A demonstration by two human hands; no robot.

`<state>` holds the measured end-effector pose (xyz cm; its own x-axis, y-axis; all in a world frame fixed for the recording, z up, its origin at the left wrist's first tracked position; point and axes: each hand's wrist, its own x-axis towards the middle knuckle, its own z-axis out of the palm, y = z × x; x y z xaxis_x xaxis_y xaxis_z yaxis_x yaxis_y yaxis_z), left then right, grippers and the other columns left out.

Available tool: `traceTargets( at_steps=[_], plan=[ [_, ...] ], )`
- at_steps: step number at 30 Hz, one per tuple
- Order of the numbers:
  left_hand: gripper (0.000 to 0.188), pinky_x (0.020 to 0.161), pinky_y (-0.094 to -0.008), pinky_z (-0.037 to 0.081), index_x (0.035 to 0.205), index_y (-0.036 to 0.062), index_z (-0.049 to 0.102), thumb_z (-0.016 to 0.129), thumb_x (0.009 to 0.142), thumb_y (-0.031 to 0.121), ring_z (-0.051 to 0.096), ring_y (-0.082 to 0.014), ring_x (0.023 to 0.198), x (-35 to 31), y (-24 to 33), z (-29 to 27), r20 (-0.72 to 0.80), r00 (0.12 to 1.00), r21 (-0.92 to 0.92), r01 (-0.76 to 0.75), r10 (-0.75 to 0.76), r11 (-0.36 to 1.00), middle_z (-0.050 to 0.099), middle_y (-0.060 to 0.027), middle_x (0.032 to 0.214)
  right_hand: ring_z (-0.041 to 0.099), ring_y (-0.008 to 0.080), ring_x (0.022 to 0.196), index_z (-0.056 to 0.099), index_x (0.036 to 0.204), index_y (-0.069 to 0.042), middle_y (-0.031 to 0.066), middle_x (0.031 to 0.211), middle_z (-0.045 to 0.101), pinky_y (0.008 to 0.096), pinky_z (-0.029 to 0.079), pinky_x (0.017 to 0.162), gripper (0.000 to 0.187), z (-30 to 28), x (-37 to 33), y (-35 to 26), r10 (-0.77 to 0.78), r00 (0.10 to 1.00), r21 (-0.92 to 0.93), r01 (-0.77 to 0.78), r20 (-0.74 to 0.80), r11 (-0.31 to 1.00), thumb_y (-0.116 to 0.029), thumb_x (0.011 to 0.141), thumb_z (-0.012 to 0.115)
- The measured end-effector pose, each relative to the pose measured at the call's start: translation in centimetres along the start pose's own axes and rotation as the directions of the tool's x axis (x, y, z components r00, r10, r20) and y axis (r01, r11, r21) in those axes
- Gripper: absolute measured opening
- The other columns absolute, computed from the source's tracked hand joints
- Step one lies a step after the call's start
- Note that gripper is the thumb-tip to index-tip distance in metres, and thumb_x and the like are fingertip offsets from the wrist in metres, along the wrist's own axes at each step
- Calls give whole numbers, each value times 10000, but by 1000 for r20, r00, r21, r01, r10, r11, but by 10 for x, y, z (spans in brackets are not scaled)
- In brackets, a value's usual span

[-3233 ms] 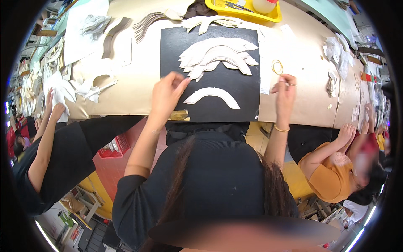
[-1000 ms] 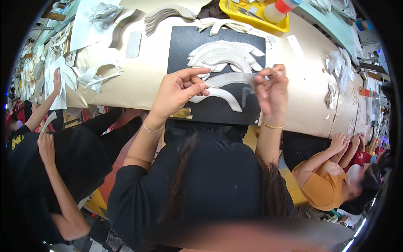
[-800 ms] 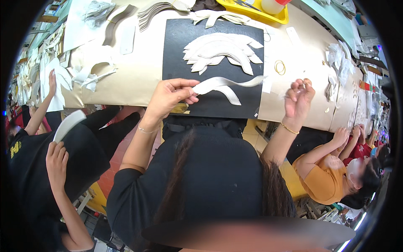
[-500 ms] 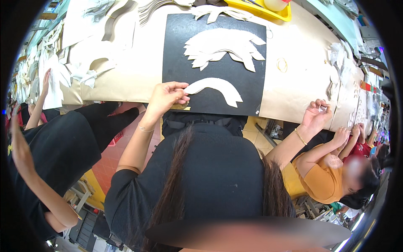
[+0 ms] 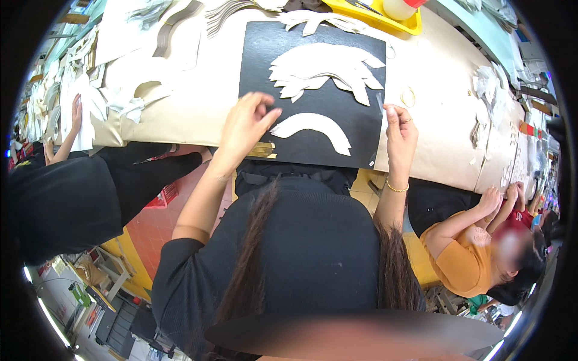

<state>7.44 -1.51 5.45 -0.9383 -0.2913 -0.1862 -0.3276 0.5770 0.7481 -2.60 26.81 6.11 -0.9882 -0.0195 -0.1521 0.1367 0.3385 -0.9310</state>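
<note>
Curved white piece (image 5: 313, 122) sits alone around 6 o'clock on the black mat (image 5: 256, 63), probably for easy reach. Left hand (image 5: 248, 123) is at its 9, fingers apart, holding nothing; right hand (image 5: 400, 133) at its 3, pinching maybe a clear strip (image 5: 379, 100), kinda blurry.

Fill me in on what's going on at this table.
A person is working over a black mat with two bare hands. The left hand, apparently holding nothing, is raised with thumb and fingers apart, near the left end of a single curved white piece on the mat. The right hand, by the mat's right edge, pinches what looks like a thin clear strip. Farther up the mat lies a pile of similar white pieces.
</note>
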Motion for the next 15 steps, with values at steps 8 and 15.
traceTargets(
  at_steps=[8, 15],
  plan=[
    [274, 801, -363, 455, 935, 50, 636, 778, 740, 179, 554, -276, 903, 62, 11, 44, -242, 913, 218, -280, 330, 935, 563, -109, 936, 425, 33, 643, 673, 1005, 2, -40, 698, 517, 182, 361, 578, 137, 13, 3, -34, -224, 969, -42, 221, -107, 974, -95, 918, 633],
    [161, 717, -359, 471, 803, 45, 613, 753, 731, 82, 571, -267, 816, 53, 27, 38, -297, 901, -12, -335, 317, 942, 578, -115, 873, 531, 92, 627, 642, 1042, -8, 39, 880, 504, 243, 443, 563, 149, 37, 2, -35, -114, 976, 132, 90, 187, 987, -8, 902, 593]
  ],
)
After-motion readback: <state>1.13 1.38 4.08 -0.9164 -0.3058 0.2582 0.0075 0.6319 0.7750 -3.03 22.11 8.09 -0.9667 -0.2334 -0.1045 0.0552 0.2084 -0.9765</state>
